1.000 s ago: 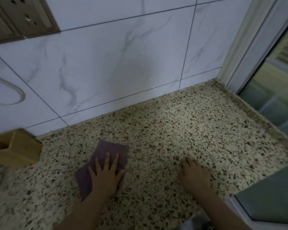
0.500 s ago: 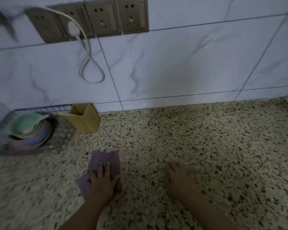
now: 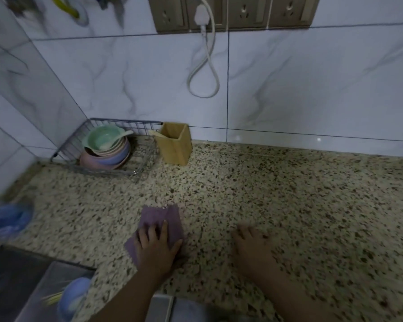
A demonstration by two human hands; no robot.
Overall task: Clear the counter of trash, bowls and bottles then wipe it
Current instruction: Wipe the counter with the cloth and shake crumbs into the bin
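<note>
A: Where is the cloth?
B: The purple cloth (image 3: pixel 160 223) lies flat on the speckled counter (image 3: pixel 289 205), at about 6 o'clock in the view. The left hand (image 3: pixel 157 248) presses down on it, palm flat, fingers spread; it covers the near half and the far edge sticks out toward 12 o'clock.

A: And the other hand?
B: The right hand (image 3: pixel 253 247) rests palm-down on bare counter at the cloth's 3 o'clock, near it but not touching. It is blurred; the fingers look loosely apart and it holds nothing.

A: What sits at the back?
B: At 11 o'clock from the cloth, a wire rack (image 3: pixel 135 171) stands in the corner with a stack of bowls (image 3: pixel 105 149) in it, a green 1 on top with a spoon (image 3: pixel 120 137) in it. Just beside the rack, at its 3 o'clock, stands a wooden holder (image 3: pixel 175 146) against the tiled wall (image 3: pixel 312 89).

A: Anything else?
B: A white cord (image 3: pixel 207 66) hangs in a loop from a plug in the sockets (image 3: pixel 242 12) at 12 o'clock. At 9 o'clock lies something blue (image 3: pixel 7 219), too blurred to name. At 7 o'clock, a sink (image 3: pixel 12 282) with a blue bowl (image 3: pixel 73 296) in it.
</note>
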